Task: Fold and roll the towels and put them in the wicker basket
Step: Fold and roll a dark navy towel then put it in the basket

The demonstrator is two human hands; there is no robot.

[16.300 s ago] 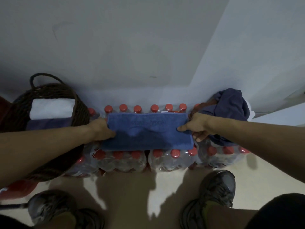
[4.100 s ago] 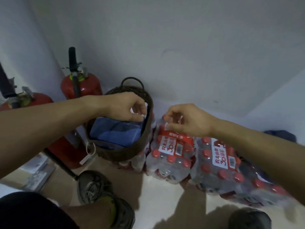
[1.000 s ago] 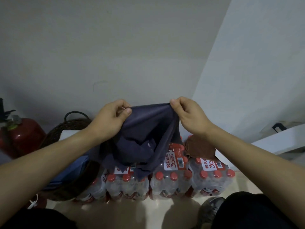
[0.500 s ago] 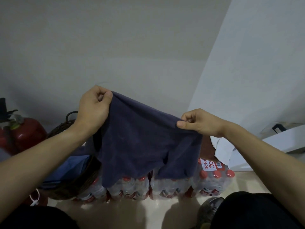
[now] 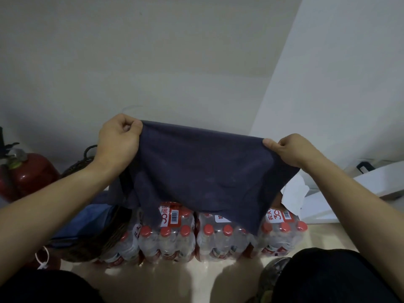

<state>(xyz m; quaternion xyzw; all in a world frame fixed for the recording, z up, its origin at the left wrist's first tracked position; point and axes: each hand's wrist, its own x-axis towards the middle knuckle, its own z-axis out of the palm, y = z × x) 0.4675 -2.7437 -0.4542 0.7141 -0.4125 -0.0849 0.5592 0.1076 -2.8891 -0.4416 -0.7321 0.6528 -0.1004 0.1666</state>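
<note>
A dark navy towel (image 5: 203, 171) hangs spread in the air, stretched between the two hands above the packs of water bottles (image 5: 220, 237). Its top edge runs from the left hand (image 5: 119, 138), the higher of the two, down to the right hand (image 5: 288, 149). The left hand has its fingers curled tight around the towel's upper left corner; the right hand pinches the upper right corner between thumb and curled fingers. The cloth's lower edge drapes unevenly, touching or just over the red caps of the rear bottles. To the left, partly behind the left forearm, stands the wicker basket (image 5: 105, 241) with a lighter blue towel (image 5: 87, 219) inside. A red fire extinguisher (image 5: 28, 173) stands further left by the wall.
</note>
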